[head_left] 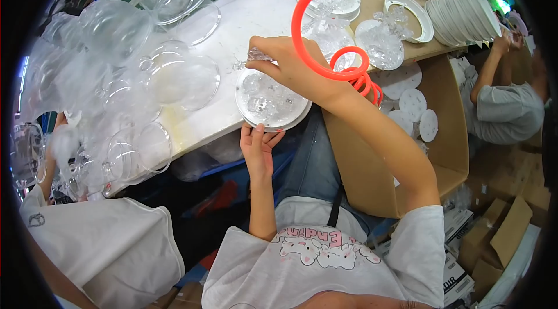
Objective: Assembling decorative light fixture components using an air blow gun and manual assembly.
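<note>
The disc (244, 104) is being held just beyond the left hand (258, 141), by whose fingers its near rim is being supported. By the right hand (292, 63), a clear piece (258, 55) is being pinched over the disc's far side; whether the disc is being touched by it cannot be told. Clear parts (263, 101) are already being carried on the disc, so its work is being judged partly done. Beyond the right hand, other discs (379, 47) bearing similar parts are being kept on the desk (244, 15). Left of both hands, domes (116, 27) are being left heaped, none being seen fitted on the disc.
</note>
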Action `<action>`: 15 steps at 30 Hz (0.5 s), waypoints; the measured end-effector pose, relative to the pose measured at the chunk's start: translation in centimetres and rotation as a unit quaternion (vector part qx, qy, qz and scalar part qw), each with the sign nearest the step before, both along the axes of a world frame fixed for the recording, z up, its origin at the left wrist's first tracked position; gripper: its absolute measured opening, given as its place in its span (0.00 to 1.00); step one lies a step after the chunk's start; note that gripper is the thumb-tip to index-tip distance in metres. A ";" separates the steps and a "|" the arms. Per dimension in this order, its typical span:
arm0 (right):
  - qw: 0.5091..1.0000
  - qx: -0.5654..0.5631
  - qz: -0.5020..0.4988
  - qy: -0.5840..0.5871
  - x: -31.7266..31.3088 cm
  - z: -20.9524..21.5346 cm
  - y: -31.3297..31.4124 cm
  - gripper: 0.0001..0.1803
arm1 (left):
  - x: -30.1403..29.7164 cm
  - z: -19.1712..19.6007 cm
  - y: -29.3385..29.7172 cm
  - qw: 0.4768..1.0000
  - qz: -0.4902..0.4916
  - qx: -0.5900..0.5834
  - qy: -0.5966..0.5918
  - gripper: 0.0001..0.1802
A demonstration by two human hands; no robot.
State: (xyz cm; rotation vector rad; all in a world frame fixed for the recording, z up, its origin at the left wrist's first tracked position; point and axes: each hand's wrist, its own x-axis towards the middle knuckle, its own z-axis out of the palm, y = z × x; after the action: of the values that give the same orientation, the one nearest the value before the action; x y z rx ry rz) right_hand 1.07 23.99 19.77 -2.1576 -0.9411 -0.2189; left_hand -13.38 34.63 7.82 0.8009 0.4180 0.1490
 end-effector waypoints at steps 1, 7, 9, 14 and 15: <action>1.000 -0.007 0.002 0.006 0.0 0.2 0.0 0.11 | 0.0 0.0 0.0 1.000 0.003 0.000 -0.003 0.15; 1.000 -0.007 0.002 0.010 0.3 0.0 0.2 0.12 | -1.0 0.1 -0.3 0.988 -0.088 0.115 0.047 0.14; 1.000 -0.012 -0.003 0.010 0.3 0.2 0.2 0.12 | -1.3 0.7 -0.3 0.956 -0.124 0.248 0.096 0.11; 1.000 0.018 0.021 0.013 1.4 0.3 1.1 0.12 | -0.2 2.0 -0.6 0.843 0.081 0.524 0.093 0.11; 1.000 0.007 0.022 0.002 2.1 0.2 1.8 0.13 | 0.2 2.1 -0.4 0.802 0.117 0.581 0.080 0.11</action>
State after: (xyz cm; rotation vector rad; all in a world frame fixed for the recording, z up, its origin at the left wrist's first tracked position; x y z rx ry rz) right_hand 3.18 25.78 19.95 -2.1213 -0.9805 -0.1980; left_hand -13.13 34.27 9.91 1.9930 0.5806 0.6091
